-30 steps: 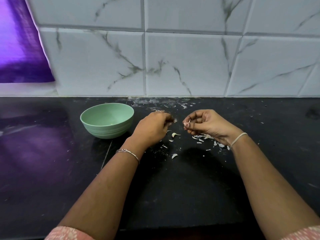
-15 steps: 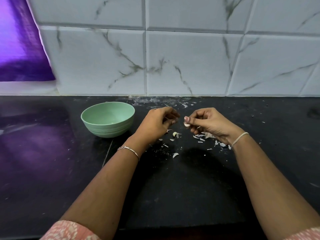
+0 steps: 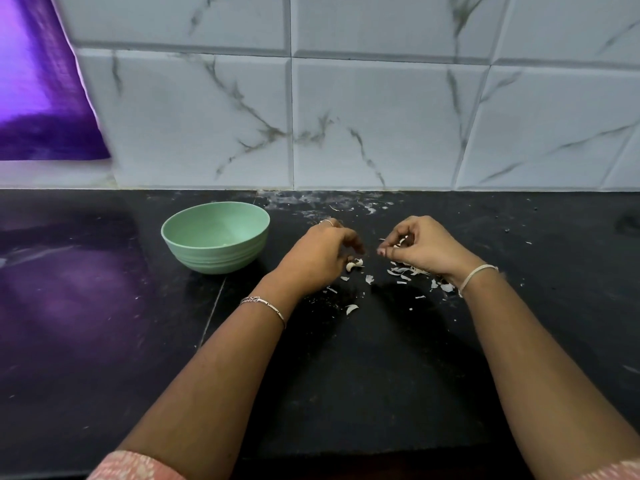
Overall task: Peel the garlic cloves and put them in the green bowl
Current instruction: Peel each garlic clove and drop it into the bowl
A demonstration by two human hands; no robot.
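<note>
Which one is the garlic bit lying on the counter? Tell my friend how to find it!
Find the round pale green bowl on the black stone counter, then look right to the person's left hand. Right beside that hand lies a small white garlic piece. It is plump and curled, unlike the thin flat peel flakes around it.

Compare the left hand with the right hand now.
The left hand shows its back, curled above a clove on the counter; the right hand pinches a pale garlic piece. The left hand is nearer the green bowl than the right hand. The left wrist wears a metal bracelet, the right a pale band. Both hover by peel scraps.
</note>
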